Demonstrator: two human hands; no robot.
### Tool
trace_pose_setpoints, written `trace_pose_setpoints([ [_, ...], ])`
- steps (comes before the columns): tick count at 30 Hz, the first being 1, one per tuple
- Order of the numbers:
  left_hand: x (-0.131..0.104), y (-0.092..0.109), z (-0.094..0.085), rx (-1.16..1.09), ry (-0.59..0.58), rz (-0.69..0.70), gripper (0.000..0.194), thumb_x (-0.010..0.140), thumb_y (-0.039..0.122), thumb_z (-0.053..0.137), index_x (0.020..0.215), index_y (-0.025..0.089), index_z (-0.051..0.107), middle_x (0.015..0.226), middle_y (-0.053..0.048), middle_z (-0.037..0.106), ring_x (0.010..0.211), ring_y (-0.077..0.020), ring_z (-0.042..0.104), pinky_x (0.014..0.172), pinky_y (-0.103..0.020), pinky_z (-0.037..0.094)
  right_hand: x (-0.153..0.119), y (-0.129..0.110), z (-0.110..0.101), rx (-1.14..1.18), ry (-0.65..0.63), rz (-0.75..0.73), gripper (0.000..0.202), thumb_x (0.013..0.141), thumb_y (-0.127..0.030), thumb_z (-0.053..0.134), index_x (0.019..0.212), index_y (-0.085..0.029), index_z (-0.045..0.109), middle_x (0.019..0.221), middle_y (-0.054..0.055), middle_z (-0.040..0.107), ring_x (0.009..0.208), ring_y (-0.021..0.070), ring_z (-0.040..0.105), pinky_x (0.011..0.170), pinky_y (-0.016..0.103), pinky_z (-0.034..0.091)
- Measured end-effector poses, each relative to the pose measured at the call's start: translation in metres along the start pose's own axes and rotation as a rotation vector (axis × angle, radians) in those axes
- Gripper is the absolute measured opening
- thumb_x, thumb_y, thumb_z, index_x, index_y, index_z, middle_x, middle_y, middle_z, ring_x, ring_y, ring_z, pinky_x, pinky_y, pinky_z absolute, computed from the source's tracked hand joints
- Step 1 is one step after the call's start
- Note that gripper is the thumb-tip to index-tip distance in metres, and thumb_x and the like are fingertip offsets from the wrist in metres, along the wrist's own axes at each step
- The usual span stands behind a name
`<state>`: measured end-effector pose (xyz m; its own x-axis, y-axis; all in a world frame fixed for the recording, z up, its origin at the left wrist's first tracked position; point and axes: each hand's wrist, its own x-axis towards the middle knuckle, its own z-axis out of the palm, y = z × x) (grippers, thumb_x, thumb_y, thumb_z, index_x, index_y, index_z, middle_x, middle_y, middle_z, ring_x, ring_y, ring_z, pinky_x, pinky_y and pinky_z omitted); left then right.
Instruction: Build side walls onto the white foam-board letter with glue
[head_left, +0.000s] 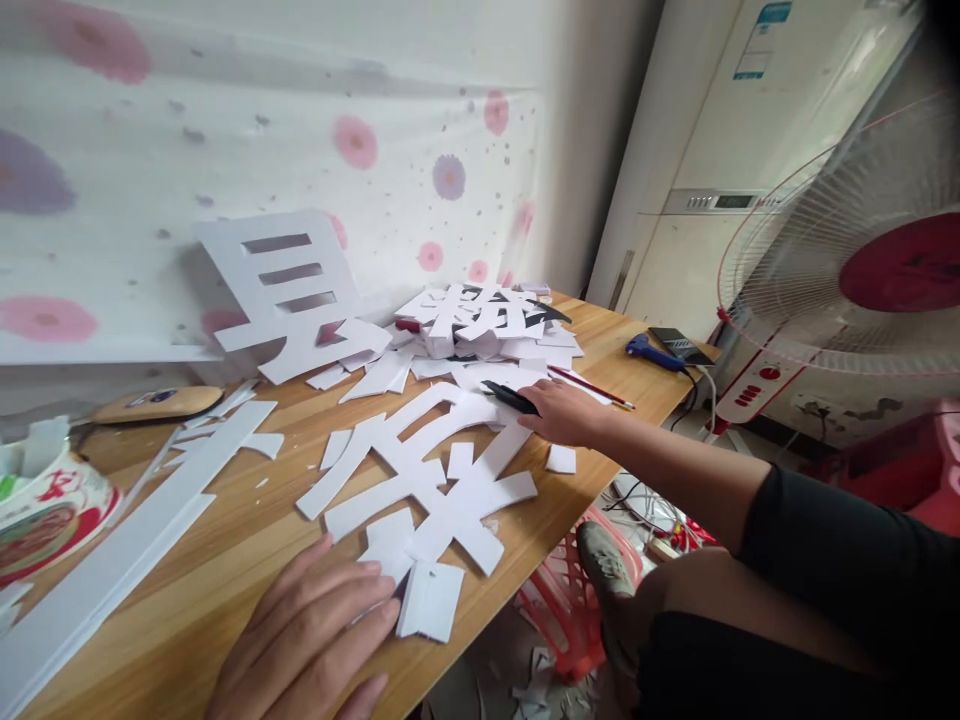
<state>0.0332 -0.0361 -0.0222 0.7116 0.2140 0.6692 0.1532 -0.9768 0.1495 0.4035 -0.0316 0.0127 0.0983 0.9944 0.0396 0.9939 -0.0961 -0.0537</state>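
Note:
My right hand (564,412) is closed over the handle of a black utility knife (511,398), low above the tabletop with the tip pointing left. Beneath and in front of it lies a large cut-out white foam-board character (431,500) with curved strokes. My left hand (315,635) is at the near edge, fingers stretched out, its fingertips at small white offcuts (431,600) beside the character. Behind the knife rises a heap of white scraps (487,335). Another white cut-out character (300,290) leans against the wall covering.
Long white strips (142,560) and a paper noodle bowl (56,500) lie left, near a tan oblong case (159,403). A red pencil (592,387) and blue glue gun (660,355) are right. A fan (847,250) stands beyond the wooden table (232,590).

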Motion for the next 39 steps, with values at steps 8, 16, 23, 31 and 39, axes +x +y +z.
trace_pose_setpoints([
  [8, 0.016, 0.003, -0.005, 0.052, -0.074, 0.088, 0.034, 0.078, 0.005, 0.060, 0.112, 0.013, 0.062, 0.110, -0.011, 0.065, 0.108, -0.0251, 0.059, 0.104, -0.052, 0.043, 0.016, -0.002, 0.004, -0.057, -0.079, 0.149, 0.026, 0.087, -0.036, 0.059, 0.098, -0.012, 0.063, 0.093, 0.009, 0.065, 0.085, 0.0197, 0.061, 0.075, 0.034, 0.048],
  [16, 0.021, 0.005, -0.003, -0.008, -0.146, 0.050, 0.033, 0.078, 0.005, 0.063, 0.110, 0.011, 0.061, 0.112, -0.011, 0.059, 0.108, -0.0256, 0.056, 0.104, -0.056, 0.041, -0.089, -0.068, -0.044, 0.306, -0.172, 0.023, 0.008, 0.080, -0.027, 0.056, 0.084, -0.021, 0.059, 0.066, -0.001, 0.062, 0.051, 0.0114, 0.051, 0.047, 0.023, 0.032],
  [23, 0.022, 0.005, 0.001, -0.022, -0.151, -0.016, 0.022, 0.082, 0.012, 0.064, 0.104, 0.014, 0.065, 0.104, -0.006, 0.059, 0.106, -0.0204, 0.056, 0.111, -0.048, 0.035, -0.138, -0.101, -0.008, 0.588, -0.397, 0.019, 0.023, 0.093, -0.037, 0.045, 0.109, -0.025, 0.057, 0.084, 0.003, 0.069, 0.067, 0.0160, 0.064, 0.054, 0.024, 0.040],
  [31, 0.024, -0.003, -0.006, 0.029, -0.217, 0.018, 0.017, 0.080, 0.014, 0.065, 0.095, 0.023, 0.067, 0.098, 0.000, 0.065, 0.093, -0.0154, 0.062, 0.110, -0.044, 0.040, -0.123, -0.104, -0.009, 0.696, -0.384, -0.112, 0.020, 0.090, -0.031, 0.047, 0.101, -0.024, 0.062, 0.081, 0.001, 0.070, 0.059, 0.0135, 0.061, 0.052, 0.020, 0.041],
  [39, 0.027, -0.001, -0.007, -0.005, -0.207, -0.054, 0.014, 0.081, 0.014, 0.064, 0.086, 0.026, 0.068, 0.086, 0.004, 0.068, 0.085, -0.0135, 0.065, 0.105, -0.043, 0.047, -0.113, -0.102, -0.004, 0.732, -0.544, -0.163, 0.024, 0.094, -0.036, 0.044, 0.100, -0.021, 0.062, 0.073, 0.003, 0.068, 0.060, 0.0140, 0.062, 0.055, 0.020, 0.044],
])
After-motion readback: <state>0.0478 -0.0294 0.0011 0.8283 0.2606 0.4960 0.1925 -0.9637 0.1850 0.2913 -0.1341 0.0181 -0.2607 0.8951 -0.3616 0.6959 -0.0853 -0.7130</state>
